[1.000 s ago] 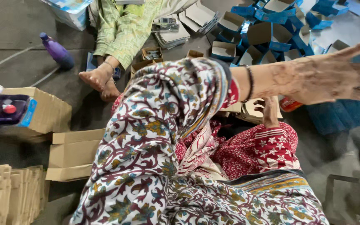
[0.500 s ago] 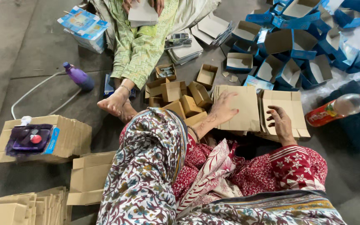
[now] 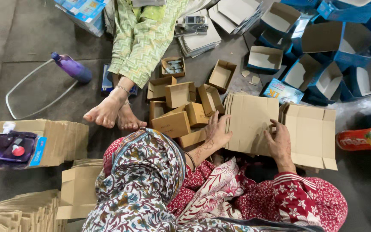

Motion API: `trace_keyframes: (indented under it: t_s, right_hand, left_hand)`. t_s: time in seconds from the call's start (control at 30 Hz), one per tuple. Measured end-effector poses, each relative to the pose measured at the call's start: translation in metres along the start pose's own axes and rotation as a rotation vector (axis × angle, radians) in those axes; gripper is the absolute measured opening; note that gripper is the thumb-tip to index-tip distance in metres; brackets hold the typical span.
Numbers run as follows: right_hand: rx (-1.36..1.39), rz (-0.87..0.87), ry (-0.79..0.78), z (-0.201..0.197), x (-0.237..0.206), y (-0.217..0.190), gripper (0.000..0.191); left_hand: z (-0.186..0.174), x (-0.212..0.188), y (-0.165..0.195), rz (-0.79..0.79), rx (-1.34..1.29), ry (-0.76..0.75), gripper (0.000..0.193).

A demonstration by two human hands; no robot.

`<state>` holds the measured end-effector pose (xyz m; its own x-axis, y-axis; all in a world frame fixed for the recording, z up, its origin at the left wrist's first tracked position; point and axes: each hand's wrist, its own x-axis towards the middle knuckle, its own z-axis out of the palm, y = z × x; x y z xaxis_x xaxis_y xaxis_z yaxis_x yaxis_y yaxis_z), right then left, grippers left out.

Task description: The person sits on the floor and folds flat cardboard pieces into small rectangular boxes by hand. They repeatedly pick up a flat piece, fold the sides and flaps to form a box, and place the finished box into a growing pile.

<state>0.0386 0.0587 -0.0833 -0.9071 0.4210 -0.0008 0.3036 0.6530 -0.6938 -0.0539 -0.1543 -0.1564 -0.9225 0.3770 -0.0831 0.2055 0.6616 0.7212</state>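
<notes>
Fingers of both hands spread flat on cardboard stack (image 3: pixel 249 122).

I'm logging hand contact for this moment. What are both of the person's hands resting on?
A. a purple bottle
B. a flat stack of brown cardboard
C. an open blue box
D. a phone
B: the left hand and right hand both lie on the flat stack of brown cardboard in front of the person.

Floor (image 3: pixel 31 38): grey concrete, worn and dusty.
Light: even, seemingly daylight.
Walls, windows: out of view from here.
</notes>
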Motion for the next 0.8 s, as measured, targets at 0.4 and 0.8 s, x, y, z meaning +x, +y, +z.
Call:
trace_keyframes:
  t_s: [0.4,0.8]
  right_hand:
    - [-0.170,0.013,-0.060,-0.001,0.002,0.007,0.073]
    - [0.377,0.257,0.057,-0.002,0.007,0.036,0.080]
  left_hand:
    - [0.004,-0.007,-0.006,0.046,-0.058,-0.076,0.076]
    - [0.005,-0.008,-0.003,0.085,-0.047,-0.235,0.071]
